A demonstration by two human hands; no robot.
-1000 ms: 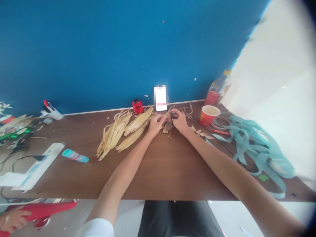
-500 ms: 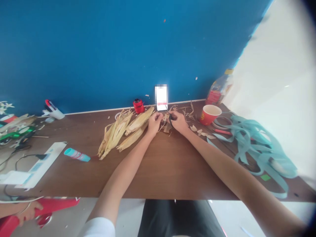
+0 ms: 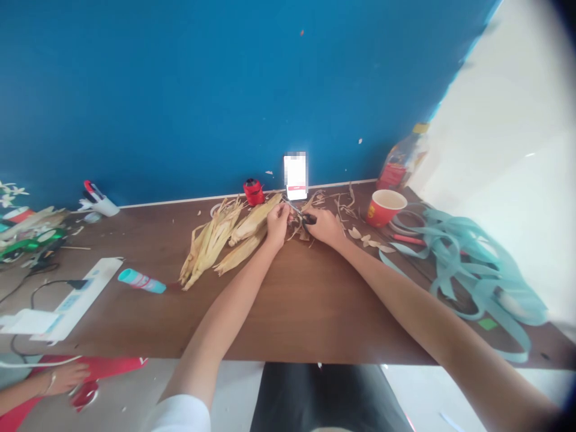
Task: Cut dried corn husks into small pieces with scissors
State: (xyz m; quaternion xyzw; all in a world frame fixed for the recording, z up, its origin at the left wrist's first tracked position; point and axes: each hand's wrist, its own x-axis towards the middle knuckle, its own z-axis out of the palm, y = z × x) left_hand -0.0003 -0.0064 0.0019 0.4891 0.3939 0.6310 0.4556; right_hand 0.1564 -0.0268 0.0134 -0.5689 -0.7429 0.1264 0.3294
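Note:
My right hand [image 3: 324, 225] is closed round the dark handles of a pair of scissors [image 3: 296, 210], whose blades point left and up towards my other hand. Thumb and fingertips pinched, my left hand [image 3: 279, 221] is at the blade tips; what it holds is too small to make out. Dry scraps and strips of husk [image 3: 304, 236] lie under and between both hands. Just left of my left hand are pale dried corn husks [image 3: 211, 243] in a loose pile. A lit phone [image 3: 296, 177] leans on the wall behind the hands.
A red roll [image 3: 254, 192] stands behind the husks. Rightward are a red paper cup [image 3: 386, 207], a bottle [image 3: 402, 157] and tangled teal ribbon [image 3: 481, 258]. Leftward lie a glue stick [image 3: 141, 281] and a power strip [image 3: 81, 300]. Another person's hand [image 3: 67, 378] is at lower left.
The scissors have swung from pointing up to pointing left, their blades now by my left fingertips. The other person's hand has shifted slightly right.

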